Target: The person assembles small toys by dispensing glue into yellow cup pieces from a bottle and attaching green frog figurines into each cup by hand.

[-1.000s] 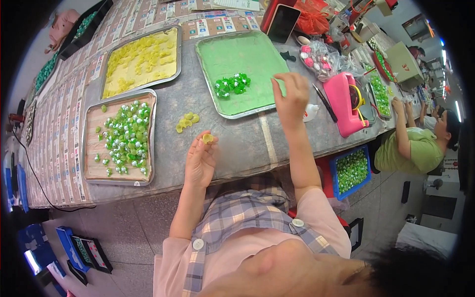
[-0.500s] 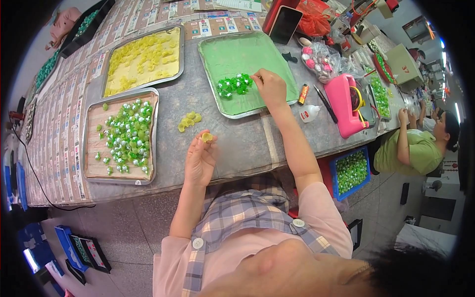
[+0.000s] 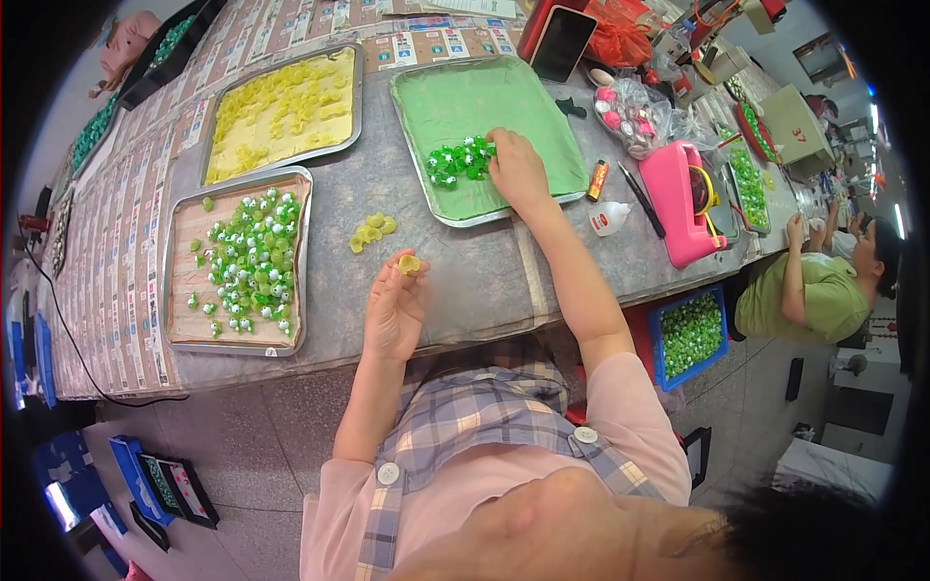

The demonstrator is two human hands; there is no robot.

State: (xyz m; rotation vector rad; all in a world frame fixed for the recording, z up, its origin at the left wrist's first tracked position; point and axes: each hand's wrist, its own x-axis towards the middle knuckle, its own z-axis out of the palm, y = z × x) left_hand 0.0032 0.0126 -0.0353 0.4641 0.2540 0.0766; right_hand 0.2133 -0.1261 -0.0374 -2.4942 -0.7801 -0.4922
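Note:
My left hand point(image 3: 395, 308) pinches a small yellow piece point(image 3: 410, 262) above the table's front edge. A small heap of yellow pieces point(image 3: 372, 231) lies on the grey tabletop just beyond it. My right hand point(image 3: 519, 170) reaches into the green-lined metal tray point(image 3: 513, 92), its fingers touching the pile of green pieces point(image 3: 457, 160) there; whether it grips one I cannot tell.
A tray of green-and-white assembled pieces point(image 3: 242, 259) sits at the left, a tray of yellow pieces point(image 3: 281, 107) behind it. A pink tape dispenser point(image 3: 678, 201), glue bottle point(image 3: 610, 219), phone point(image 3: 564, 44) and bagged parts lie right. A person in green point(image 3: 823, 290) sits at far right beside a blue crate point(image 3: 690, 334).
My right hand has come from the right side of the green tray leftward onto the pile of green pieces. My left hand stays put, holding the yellow piece.

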